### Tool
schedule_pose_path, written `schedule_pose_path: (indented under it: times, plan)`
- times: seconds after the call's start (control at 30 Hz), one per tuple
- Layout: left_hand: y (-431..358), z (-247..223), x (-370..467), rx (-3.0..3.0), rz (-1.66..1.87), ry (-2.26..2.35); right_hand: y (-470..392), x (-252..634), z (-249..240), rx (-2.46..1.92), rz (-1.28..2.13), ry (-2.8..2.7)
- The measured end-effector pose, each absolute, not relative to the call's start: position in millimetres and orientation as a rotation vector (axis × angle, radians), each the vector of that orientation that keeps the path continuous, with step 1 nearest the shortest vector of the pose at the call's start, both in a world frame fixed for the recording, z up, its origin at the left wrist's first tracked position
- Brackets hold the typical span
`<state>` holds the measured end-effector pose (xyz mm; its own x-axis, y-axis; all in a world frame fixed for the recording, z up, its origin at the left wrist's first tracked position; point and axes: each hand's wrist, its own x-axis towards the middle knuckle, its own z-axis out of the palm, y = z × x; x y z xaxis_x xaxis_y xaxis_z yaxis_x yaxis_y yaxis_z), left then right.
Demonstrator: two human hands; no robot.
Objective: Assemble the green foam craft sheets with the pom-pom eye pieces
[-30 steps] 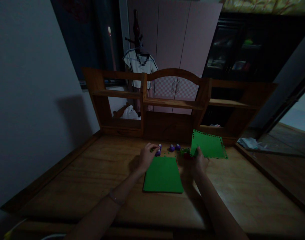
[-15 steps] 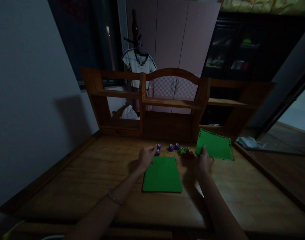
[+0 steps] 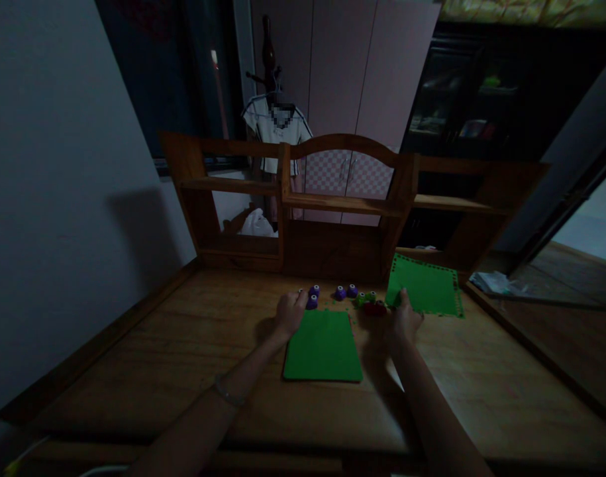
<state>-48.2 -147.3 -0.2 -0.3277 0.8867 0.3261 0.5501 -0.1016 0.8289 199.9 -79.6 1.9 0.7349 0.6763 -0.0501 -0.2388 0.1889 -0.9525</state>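
Beside the better-exposed red piece [image 3: 374, 309], the right hand [image 3: 405, 324] pinches the green sheet [image 3: 426, 286], now shifted rightward; the left hand [image 3: 289, 314] hides its hold.

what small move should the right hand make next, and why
Perhaps lay the holed sheet flat on the desk: the right hand grips its near left corner, it looks slightly raised, and its far edge is already perforated.

You've got four purple craft punches [image 3: 340, 293] clearly showing — two green punches [image 3: 361, 299] too — and two green sheets [image 3: 322, 346]!
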Motion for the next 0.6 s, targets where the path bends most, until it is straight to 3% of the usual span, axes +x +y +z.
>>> schedule_pose_path:
  times: [0.6]
  plan:
    - [-143.1,-4.8,-49.1,1.538,1.463,1.845,-81.0,197.1,1.3,-1.163,0.665,-0.490]
